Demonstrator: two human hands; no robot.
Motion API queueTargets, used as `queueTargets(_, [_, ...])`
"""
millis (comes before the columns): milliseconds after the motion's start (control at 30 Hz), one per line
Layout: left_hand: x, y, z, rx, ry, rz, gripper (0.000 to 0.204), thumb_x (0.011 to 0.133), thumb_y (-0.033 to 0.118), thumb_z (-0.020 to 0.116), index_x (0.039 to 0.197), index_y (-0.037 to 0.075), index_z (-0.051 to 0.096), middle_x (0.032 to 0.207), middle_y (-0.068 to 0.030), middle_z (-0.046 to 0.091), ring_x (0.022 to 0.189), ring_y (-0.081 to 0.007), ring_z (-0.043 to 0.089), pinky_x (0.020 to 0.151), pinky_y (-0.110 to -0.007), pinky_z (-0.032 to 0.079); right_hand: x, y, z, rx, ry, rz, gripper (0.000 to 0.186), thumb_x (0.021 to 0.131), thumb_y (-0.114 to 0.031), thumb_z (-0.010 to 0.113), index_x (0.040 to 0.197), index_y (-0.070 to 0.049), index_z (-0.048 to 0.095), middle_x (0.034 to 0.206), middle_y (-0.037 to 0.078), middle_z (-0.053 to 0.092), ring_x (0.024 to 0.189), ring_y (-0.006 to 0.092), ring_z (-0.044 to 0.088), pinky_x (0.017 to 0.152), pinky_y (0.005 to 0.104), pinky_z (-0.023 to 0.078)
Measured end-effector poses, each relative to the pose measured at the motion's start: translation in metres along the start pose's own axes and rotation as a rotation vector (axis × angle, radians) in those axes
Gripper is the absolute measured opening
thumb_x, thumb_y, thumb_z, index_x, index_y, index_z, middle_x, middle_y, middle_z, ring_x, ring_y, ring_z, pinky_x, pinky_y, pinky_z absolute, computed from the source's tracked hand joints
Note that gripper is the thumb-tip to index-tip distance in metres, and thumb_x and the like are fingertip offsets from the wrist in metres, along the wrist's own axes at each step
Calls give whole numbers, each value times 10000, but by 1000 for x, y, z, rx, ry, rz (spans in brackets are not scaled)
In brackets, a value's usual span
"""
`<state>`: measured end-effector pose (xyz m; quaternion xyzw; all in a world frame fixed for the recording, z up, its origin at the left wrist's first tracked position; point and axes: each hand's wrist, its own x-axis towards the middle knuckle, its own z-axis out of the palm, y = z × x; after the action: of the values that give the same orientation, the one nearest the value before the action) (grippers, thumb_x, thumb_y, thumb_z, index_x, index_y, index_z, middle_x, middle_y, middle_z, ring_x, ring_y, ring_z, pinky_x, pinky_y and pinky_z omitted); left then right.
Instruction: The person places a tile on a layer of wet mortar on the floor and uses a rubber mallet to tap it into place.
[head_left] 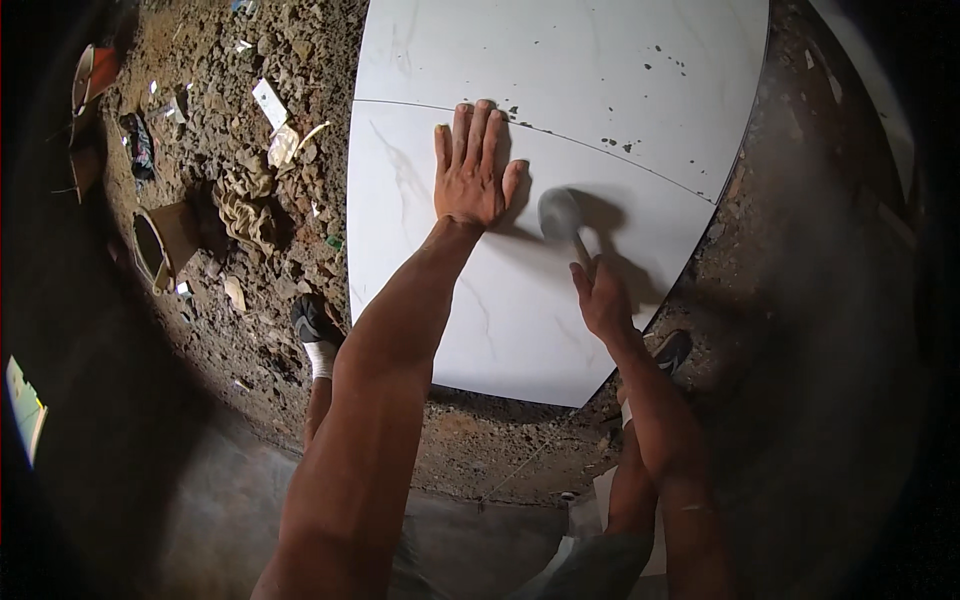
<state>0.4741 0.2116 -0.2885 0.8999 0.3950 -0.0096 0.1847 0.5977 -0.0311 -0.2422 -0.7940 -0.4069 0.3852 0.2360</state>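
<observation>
My left hand lies flat on a white, faintly veined tile, fingers a little apart, fingertips reaching a thin dark line across the surface. My right hand grips the handle of a grey mallet, whose blurred head is just right of my left hand, over the tile. I cannot tell whether the head touches it. Small dark flecks lie on the white surface around and beyond the line.
Rough rubble ground lies left of the tile, with white scraps, a torn container and crumpled material. My dark-shod feet are beside the tile's near corners. A strip of rubble runs along its right edge.
</observation>
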Motion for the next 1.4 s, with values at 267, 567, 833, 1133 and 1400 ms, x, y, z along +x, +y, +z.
queueTargets(267, [2,3,1,8,0,12,737,979,489,420,1552,90,181,1625,-103,153,1501,-347,105,1200,-557,93,6,-4,-1,49,-29,44,397,920,-377,648,907,-18,481,639,202,563,669,464,612,562,486,484])
queueTargets(567, [-4,-15,-4,16,16,25,740,978,481,419,1552,84,174,1620,-108,171,1501,-348,103,1197,-567,91,9,-20,9,-2,-70,179,347,955,-342,608,862,-25,500,633,208,580,653,459,620,541,487,470])
queueTargets(833, [3,-1,3,76,53,38,736,962,467,427,1550,81,208,1628,-102,160,1513,-320,75,1209,-532,58,-3,2,10,23,-58,273,411,947,-385,621,839,10,577,686,237,612,653,433,611,592,499,463])
queueTargets(1133, [-105,15,33,65,-63,110,744,988,473,425,1544,30,209,1617,-174,170,1503,-380,92,1192,-568,63,-74,38,-6,160,-270,307,363,982,-367,557,1039,-21,463,775,243,609,797,460,632,638,528,487])
queueTargets(1400, [-159,20,41,114,74,-38,763,974,497,402,1537,18,212,1605,-197,186,1498,-400,90,1185,-582,41,-94,57,10,94,-62,-44,337,999,-329,531,1105,-16,467,768,237,624,735,447,632,608,520,494])
